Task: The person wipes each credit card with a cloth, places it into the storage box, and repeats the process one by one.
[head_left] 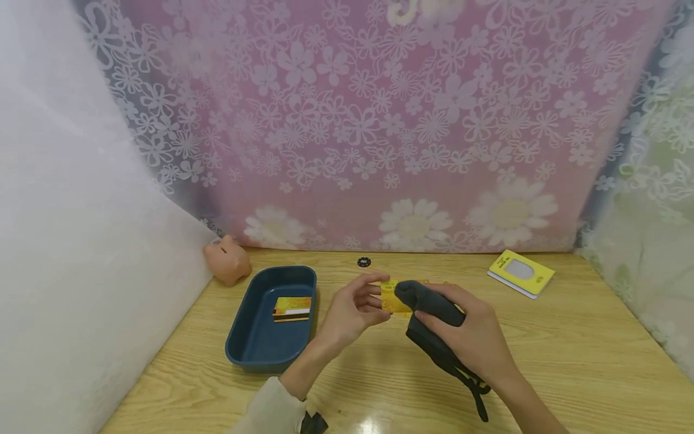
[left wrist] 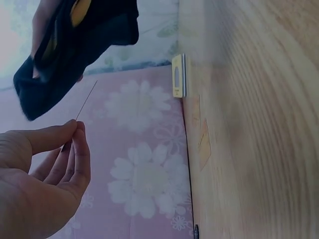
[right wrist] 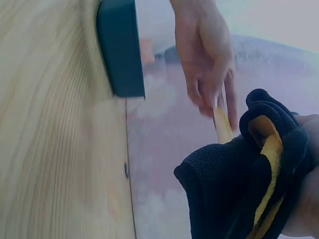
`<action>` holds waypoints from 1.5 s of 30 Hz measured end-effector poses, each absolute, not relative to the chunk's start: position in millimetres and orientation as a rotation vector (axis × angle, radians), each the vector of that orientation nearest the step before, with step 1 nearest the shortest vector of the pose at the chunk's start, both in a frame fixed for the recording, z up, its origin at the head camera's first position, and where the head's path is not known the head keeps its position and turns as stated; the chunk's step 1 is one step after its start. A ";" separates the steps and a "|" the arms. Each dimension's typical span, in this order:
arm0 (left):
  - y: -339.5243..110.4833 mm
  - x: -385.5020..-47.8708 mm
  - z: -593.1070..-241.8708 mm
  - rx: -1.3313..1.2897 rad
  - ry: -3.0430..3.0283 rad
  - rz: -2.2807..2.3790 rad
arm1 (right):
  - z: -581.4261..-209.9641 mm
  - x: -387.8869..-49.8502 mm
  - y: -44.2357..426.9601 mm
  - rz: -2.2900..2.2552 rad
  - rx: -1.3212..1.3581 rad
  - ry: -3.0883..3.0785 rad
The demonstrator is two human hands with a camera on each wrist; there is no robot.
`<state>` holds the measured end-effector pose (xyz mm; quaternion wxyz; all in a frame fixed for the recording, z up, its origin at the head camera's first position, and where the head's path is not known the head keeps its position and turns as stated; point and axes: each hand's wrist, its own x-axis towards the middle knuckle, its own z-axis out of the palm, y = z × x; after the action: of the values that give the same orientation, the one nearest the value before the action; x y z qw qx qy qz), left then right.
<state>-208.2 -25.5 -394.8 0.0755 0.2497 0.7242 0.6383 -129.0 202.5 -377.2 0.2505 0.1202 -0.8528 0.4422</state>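
In the head view my left hand (head_left: 347,310) pinches a gold card (head_left: 390,303) by its edge, held above the table. The left wrist view shows that card (left wrist: 86,101) edge-on between thumb and fingers. My right hand (head_left: 472,328) grips a folded dark cloth (head_left: 434,304) close against the card's right part, hiding it. Yellow lining shows in the folds of the cloth (right wrist: 219,179) in the right wrist view, and a dark strap (head_left: 479,404) hangs below. More gold cards (left wrist: 204,144) lie on the table beyond the hands.
To the left stands a blue tray (head_left: 260,343) holding a few gold cards (head_left: 293,308). Behind it sits a pink piggy bank (head_left: 228,262). A black chip (head_left: 364,262) lies near the back edge, and a yellow booklet (head_left: 522,273) lies at the back right. A floral curtain (head_left: 379,132) closes off the rear.
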 end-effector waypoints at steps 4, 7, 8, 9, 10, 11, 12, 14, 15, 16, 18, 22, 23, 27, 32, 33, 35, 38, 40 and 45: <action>-23.2 -200.2 -396.8 0.795 2.145 1.912 | -378.7 -128.2 187.0 1.238 0.409 -2.288; -21.2 -195.5 -398.1 0.855 2.137 1.908 | -382.3 -127.7 177.9 1.229 0.446 -2.272; -20.7 -194.1 -398.3 0.874 2.141 1.905 | -383.4 -127.7 175.4 1.222 0.450 -2.267; -20.3 -193.1 -398.5 0.891 2.155 1.900 | -384.4 -127.8 173.3 1.207 0.450 -2.263; -20.0 -192.1 -398.7 0.904 2.164 1.897 | -385.0 -127.8 171.5 1.186 0.447 -2.258; -19.8 -191.4 -398.7 0.914 2.170 1.900 | -385.6 -128.2 169.9 1.169 0.444 -2.250; -19.8 -191.0 -399.1 0.918 2.175 1.906 | -385.7 -128.3 168.7 1.154 0.444 -2.241; -20.5 -190.2 -399.3 0.905 2.180 1.920 | -385.6 -128.9 167.2 1.119 0.436 -2.225; -21.0 -190.1 -399.6 0.893 2.177 1.930 | -385.3 -129.1 166.9 1.098 0.428 -2.219; -21.6 -189.9 -399.9 0.877 2.169 1.942 | -384.9 -129.2 166.8 1.078 0.419 -2.213; -22.8 -189.9 -401.2 0.849 2.156 1.962 | -384.7 -129.3 167.3 1.050 0.400 -2.203; -25.7 -190.1 -403.6 0.828 2.117 1.986 | -386.3 -128.9 170.7 1.013 0.349 -2.198; -26.5 -190.3 -404.3 0.829 2.114 1.988 | -387.0 -129.0 171.8 1.008 0.340 -2.196; -29.9 -189.9 -405.2 0.827 2.087 2.010 | -390.8 -130.8 177.3 0.987 0.294 -2.193; -33.5 -190.5 -405.7 0.802 2.026 2.046 | -394.4 -134.2 184.5 0.979 0.244 -2.194; -34.2 -190.8 -406.0 0.791 2.014 2.052 | -394.9 -134.7 186.0 0.979 0.235 -2.194; -35.2 -191.4 -406.4 0.772 1.996 2.064 | -395.5 -135.4 189.0 0.977 0.218 -2.191; -36.2 -192.0 -406.9 0.745 1.971 2.088 | -396.5 -136.3 195.3 0.976 0.185 -2.184; -36.5 -192.4 -406.8 0.730 1.954 2.105 | -397.3 -137.5 200.7 0.977 0.155 -2.180; -37.3 -194.5 -407.1 0.696 1.948 2.125 | -397.4 -138.8 212.4 0.994 0.076 -2.198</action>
<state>-194.5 -37.3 -407.1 0.0877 0.2337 0.6544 0.7138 -138.8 212.4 -397.4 0.3560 0.0295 -0.8511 0.3848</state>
